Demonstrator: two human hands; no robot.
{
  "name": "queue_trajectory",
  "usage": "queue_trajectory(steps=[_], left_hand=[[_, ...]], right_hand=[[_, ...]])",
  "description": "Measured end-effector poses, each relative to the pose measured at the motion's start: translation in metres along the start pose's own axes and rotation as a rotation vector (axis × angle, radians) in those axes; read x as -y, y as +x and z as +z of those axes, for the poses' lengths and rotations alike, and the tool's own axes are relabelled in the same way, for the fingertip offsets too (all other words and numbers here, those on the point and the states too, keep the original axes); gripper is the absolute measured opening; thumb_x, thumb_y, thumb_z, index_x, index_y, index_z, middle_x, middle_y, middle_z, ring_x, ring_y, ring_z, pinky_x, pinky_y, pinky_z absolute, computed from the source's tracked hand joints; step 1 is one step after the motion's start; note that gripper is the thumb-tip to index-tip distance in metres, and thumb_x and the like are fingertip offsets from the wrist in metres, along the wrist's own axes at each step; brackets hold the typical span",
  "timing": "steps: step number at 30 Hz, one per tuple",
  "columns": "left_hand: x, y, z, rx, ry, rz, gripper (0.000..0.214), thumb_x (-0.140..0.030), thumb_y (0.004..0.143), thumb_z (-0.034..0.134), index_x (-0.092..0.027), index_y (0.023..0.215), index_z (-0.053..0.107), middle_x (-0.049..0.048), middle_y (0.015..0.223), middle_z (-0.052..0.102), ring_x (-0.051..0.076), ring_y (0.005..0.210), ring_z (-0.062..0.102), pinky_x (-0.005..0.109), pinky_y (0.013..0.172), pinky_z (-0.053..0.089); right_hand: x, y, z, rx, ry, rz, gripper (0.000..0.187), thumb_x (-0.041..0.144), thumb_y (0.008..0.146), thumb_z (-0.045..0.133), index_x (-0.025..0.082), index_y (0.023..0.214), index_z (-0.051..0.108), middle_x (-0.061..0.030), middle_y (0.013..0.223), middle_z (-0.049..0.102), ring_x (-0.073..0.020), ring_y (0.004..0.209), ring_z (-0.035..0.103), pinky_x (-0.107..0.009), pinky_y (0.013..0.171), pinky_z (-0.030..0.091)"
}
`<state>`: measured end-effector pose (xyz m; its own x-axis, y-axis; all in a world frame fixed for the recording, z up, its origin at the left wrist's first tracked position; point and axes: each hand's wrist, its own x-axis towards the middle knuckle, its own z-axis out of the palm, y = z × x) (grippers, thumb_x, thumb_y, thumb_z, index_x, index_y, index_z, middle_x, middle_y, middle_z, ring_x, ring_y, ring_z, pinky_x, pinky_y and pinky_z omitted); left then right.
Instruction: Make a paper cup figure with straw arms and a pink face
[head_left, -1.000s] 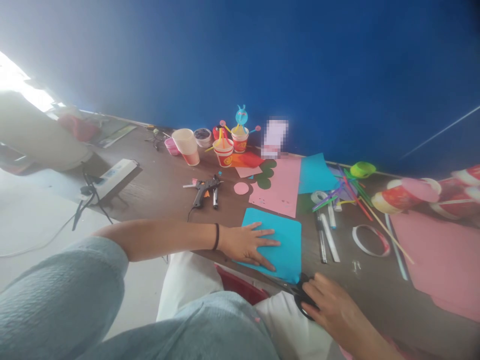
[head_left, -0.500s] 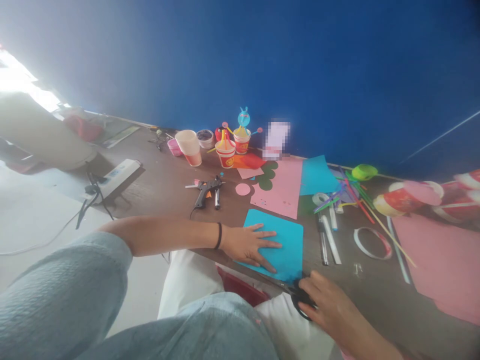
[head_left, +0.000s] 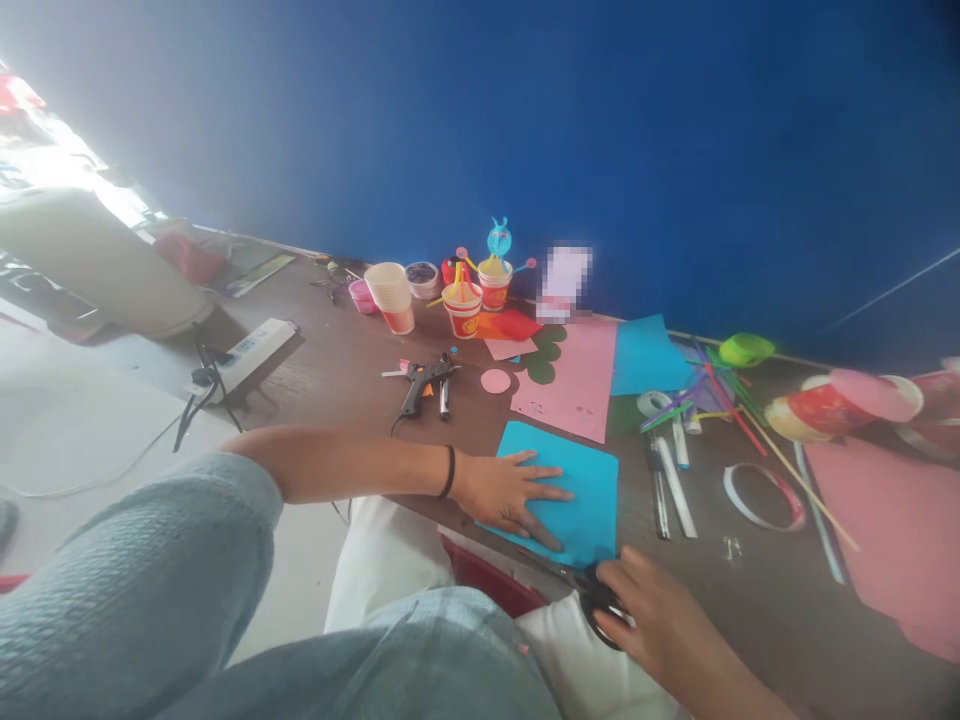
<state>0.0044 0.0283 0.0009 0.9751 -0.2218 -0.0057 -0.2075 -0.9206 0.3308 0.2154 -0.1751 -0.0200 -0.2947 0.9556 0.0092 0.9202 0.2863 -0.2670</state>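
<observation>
A blue sheet of paper (head_left: 585, 480) lies on the brown table at its near edge. My left hand (head_left: 517, 492) rests flat on it with the fingers spread. In my right hand (head_left: 652, 610) is a pair of black-handled scissors (head_left: 596, 597), my fingers closed around the handles. The blades point left along the sheet's near edge; whether they touch the paper I cannot tell. Beyond the sheet lie a pink sheet (head_left: 577, 385) with green circles (head_left: 545, 352) and a loose pink circle (head_left: 496, 381).
A glue gun (head_left: 421, 384) and a power strip (head_left: 251, 352) lie to the left. Paper cups (head_left: 391, 297) and cup figures (head_left: 495, 285) stand at the back. Pipe cleaners (head_left: 716, 390), a tape roll (head_left: 763, 498) and another pink sheet (head_left: 892, 530) are at the right.
The whole view has shifted slightly, so things appear a little further right. Both hands keep their places on the paper and the scissors.
</observation>
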Motion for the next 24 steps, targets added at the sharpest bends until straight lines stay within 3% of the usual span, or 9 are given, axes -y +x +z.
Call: queue_trajectory(steps=[8, 15, 24], left_hand=[[-0.001, 0.001, -0.001, -0.013, 0.019, -0.001, 0.037, -0.043, 0.088, 0.044, -0.044, 0.124, 0.052, -0.0016, 0.146, 0.034, 0.030, 0.138, 0.021, 0.055, 0.108, 0.018], [-0.002, 0.002, -0.002, 0.079, 0.018, -0.011, 0.039, -0.043, 0.090, 0.038, -0.043, 0.128, 0.047, 0.0006, 0.150, 0.025, 0.030, 0.140, 0.012, 0.057, 0.108, 0.014], [-0.004, 0.002, -0.004, 0.061, -0.030, -0.052, 0.037, -0.040, 0.087, 0.047, -0.045, 0.123, 0.052, -0.0036, 0.148, 0.030, 0.029, 0.139, 0.017, 0.053, 0.111, 0.011]], right_hand=[[-0.002, 0.001, 0.003, 0.003, 0.026, -0.002, 0.017, 0.016, 0.072, 0.064, 0.024, 0.083, 0.053, -0.0015, 0.080, 0.055, -0.0168, 0.063, 0.056, -0.026, 0.056, 0.043], [0.008, 0.009, 0.001, 0.006, 0.009, -0.025, 0.016, 0.020, 0.073, 0.065, 0.023, 0.081, 0.052, -0.0024, 0.077, 0.055, -0.0204, 0.066, 0.056, -0.029, 0.057, 0.043], [0.015, 0.015, 0.008, -0.021, -0.046, -0.049, 0.015, 0.022, 0.075, 0.064, 0.022, 0.085, 0.053, -0.0041, 0.078, 0.054, -0.0211, 0.064, 0.056, -0.030, 0.057, 0.041]])
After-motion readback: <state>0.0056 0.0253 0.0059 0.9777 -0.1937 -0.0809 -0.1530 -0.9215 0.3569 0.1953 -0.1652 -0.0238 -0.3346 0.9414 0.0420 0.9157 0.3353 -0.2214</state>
